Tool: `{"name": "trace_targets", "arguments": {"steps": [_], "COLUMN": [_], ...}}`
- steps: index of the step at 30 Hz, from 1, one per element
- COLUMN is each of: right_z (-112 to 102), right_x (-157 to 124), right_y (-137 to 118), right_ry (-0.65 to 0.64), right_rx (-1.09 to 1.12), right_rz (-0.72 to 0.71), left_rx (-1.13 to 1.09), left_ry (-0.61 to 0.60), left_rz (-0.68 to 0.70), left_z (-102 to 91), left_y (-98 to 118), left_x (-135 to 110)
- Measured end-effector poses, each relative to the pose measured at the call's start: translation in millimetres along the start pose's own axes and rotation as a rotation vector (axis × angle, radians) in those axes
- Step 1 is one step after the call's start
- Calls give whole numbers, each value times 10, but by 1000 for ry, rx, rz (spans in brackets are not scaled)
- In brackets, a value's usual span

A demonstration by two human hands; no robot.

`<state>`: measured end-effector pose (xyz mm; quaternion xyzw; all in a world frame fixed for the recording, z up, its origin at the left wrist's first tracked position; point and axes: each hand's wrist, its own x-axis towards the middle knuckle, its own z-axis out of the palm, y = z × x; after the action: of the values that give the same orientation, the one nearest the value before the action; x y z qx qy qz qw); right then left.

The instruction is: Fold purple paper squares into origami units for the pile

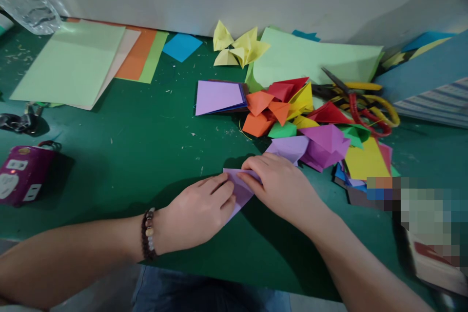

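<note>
A small lilac paper (242, 190) lies on the green table (146, 146) near its front edge, partly folded. My left hand (199, 212), with a bead bracelet on the wrist, presses its curled fingers on the paper's left side. My right hand (280, 185) pinches the paper's upper edge from the right, fingers pressed together. Much of the paper is hidden under both hands.
A heap of folded coloured paper pieces (292, 112) lies just behind my hands, with scissors (360, 102) at its right. A lilac paper stack (217, 97), yellow folded shapes (237, 46) and large sheets (73, 63) sit farther back. A purple box (22, 173) stands left.
</note>
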<state>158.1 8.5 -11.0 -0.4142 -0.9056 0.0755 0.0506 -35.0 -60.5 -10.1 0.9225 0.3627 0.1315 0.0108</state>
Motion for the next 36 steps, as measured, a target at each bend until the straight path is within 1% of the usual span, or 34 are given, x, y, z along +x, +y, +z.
{"name": "trace_targets", "arguments": {"steps": [3, 6, 8, 11, 13, 15, 18, 20, 22, 27, 31, 36], "right_z": [11, 33, 44, 33, 2, -36, -70, -61, -26, 61, 40, -20], "right_x": [-11, -21, -26, -38, -62, -102, -178, -221, -251, -301, -342, -336], "right_y": [-2, 6, 20, 45, 43, 13, -78, -150, -214, -302, -336, -365], "right_ry": [10, 25, 57, 170, 250, 279, 231, 187, 169, 175, 130, 63], "right_rx": [7, 16, 37, 38, -13, -84, -150, -143, -106, -9, -11, -67], "right_rz": [10, 14, 0, -77, -141, -199, -263, -276, -261, -226, -217, -222], "left_rx": [-17, -71, -109, -129, -138, -154, -171, -164, -153, -159, -185, -202], "left_ry": [-15, -58, -92, -112, -123, -145, -176, -182, -177, -139, -146, -170], "left_rz": [-30, -14, -7, -19, -41, -59, -79, -82, -74, -15, 35, 53], "left_z": [-4, 1, -6, -45, -80, -113, -138, -135, -115, -50, -51, -74], "left_y": [-39, -113, -165, -218, -235, -243, -242, -238, -236, -256, -270, -272], "left_x": [22, 52, 79, 113, 126, 131, 135, 133, 128, 107, 106, 106]}}
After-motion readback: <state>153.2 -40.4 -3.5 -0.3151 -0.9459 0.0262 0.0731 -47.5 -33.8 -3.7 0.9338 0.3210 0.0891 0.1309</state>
